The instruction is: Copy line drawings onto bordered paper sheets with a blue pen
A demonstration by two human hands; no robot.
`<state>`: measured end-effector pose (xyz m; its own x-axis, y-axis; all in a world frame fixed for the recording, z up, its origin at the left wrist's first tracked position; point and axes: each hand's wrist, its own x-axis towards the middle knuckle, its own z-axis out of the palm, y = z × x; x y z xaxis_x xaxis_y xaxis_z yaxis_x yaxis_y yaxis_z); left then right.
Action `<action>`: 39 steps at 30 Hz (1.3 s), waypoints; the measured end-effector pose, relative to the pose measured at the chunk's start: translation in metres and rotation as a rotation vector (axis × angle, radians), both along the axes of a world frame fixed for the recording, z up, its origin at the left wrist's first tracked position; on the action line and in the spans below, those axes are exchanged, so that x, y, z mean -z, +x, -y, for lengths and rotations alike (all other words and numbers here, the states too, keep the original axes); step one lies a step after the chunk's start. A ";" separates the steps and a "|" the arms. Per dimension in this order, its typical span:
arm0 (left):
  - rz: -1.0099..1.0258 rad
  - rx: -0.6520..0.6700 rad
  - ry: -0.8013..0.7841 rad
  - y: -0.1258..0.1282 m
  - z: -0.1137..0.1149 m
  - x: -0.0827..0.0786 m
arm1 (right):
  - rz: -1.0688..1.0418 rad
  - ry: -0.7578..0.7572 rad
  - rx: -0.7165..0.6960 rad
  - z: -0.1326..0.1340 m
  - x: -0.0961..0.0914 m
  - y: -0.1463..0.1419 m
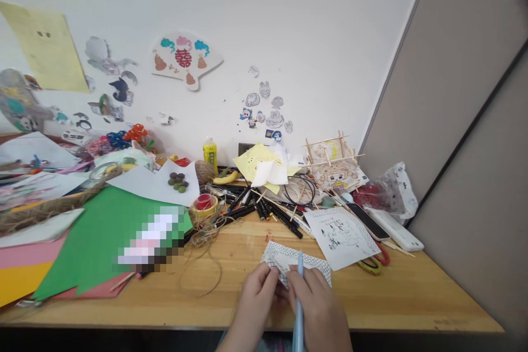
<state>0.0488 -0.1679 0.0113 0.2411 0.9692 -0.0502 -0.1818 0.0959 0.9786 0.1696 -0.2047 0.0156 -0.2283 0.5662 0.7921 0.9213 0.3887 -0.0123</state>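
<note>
Wooden table (pixel 247 297) bears patterned paper (pixel 274 253), pens (pixel 256 206), perhaps twine (pixel 202 236).

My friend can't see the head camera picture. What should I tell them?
The left hand holds a small checked-border white paper on a wooden table; the right hand grips a light-blue pen over it. A green paper sheet and black pens lie behind.

Pen (pixel 298 308): lower end cut off at the near picture edge.
Patterned paper (pixel 289 257): near half hidden under left hand (pixel 256 297) and right hand (pixel 319 305).
Green sheet (pixel 94 236): blurred patch covers its right part.
</note>
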 end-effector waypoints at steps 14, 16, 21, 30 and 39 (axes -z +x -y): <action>-0.030 -0.044 0.029 -0.003 0.004 -0.003 | -0.004 0.027 -0.061 0.004 -0.008 -0.003; -0.007 -0.045 0.000 -0.002 0.005 -0.005 | 0.006 0.021 -0.059 0.005 -0.010 -0.003; 0.024 -0.066 -0.013 0.000 0.005 -0.008 | 0.024 0.018 -0.044 0.006 -0.009 -0.004; -0.034 -0.075 0.025 -0.001 0.003 -0.005 | 0.016 -0.048 -0.065 0.005 0.000 -0.003; -0.043 -0.105 0.084 -0.002 0.006 -0.001 | -0.017 -0.005 -0.060 0.003 -0.002 -0.006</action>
